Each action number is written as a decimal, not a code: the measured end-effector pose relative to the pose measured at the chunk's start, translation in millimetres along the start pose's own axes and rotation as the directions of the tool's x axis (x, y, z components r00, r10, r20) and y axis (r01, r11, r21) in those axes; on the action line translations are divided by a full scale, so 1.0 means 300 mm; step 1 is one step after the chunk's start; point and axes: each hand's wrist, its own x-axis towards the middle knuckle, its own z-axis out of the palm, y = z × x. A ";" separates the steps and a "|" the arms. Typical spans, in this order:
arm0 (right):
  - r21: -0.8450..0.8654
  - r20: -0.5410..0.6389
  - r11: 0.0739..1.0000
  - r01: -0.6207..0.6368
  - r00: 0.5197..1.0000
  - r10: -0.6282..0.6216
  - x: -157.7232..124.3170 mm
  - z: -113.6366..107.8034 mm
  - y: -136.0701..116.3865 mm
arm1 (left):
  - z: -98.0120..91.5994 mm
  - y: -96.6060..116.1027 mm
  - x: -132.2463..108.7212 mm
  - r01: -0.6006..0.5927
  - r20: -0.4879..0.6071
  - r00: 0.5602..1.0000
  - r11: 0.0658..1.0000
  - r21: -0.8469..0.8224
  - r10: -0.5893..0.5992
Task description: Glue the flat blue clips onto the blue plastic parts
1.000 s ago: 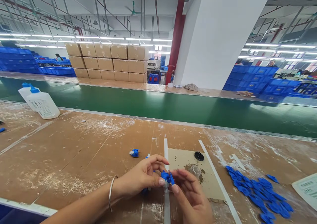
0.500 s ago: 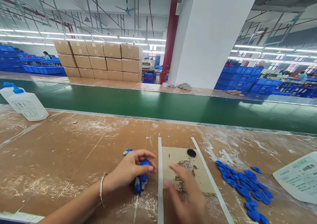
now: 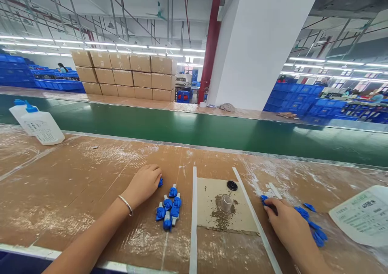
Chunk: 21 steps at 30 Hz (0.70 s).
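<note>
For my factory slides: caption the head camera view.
Left hand beside blue plastic parts, right hand touching more on a brown workbench.

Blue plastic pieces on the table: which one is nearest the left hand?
The lone piece by the left hand; the group of six lies apart.

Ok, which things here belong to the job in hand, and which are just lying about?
Job: left hand with small blue plastic part; right hand at loose blue plastic parts; grouped blue plastic parts.
Probably lying about: white plastic bottles, printed sheet, black disc, clear cup.
</note>
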 end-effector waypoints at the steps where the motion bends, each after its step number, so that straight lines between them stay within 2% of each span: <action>1: 0.024 0.015 1.000 -0.005 1.000 0.005 0.005 0.004 0.002 | -0.004 0.000 0.002 0.009 -0.007 1.000 1.000 0.011 -0.009; 4: 0.106 0.057 0.994 0.001 0.998 -0.007 0.025 -0.001 0.006 | -0.015 0.005 0.005 -0.005 -0.007 1.000 1.000 0.006 0.005; 8: 0.194 0.063 0.980 0.049 0.996 -0.062 0.027 -0.033 0.002 | -0.006 0.009 -0.003 -0.084 0.080 0.993 0.996 -0.040 0.087; 12: 0.244 0.058 0.959 0.143 0.985 -0.162 -0.014 -0.044 -0.020 | 0.017 -0.021 -0.008 -0.064 0.131 0.989 0.998 -0.025 0.067; 17: 0.242 0.017 0.929 0.280 0.956 -0.292 -0.069 0.002 -0.023 | 0.000 -0.041 -0.004 -0.005 0.102 0.995 1.000 -0.005 0.006; 19: 0.215 -0.035 0.916 0.338 0.940 -0.339 -0.079 0.023 0.000 | -0.018 -0.018 -0.006 -0.020 0.094 0.995 0.999 -0.037 0.024; 21: 0.121 -0.096 0.887 0.445 0.895 -0.436 -0.082 0.039 0.032 | -0.034 0.019 -0.010 -0.051 0.097 0.993 0.995 -0.080 0.059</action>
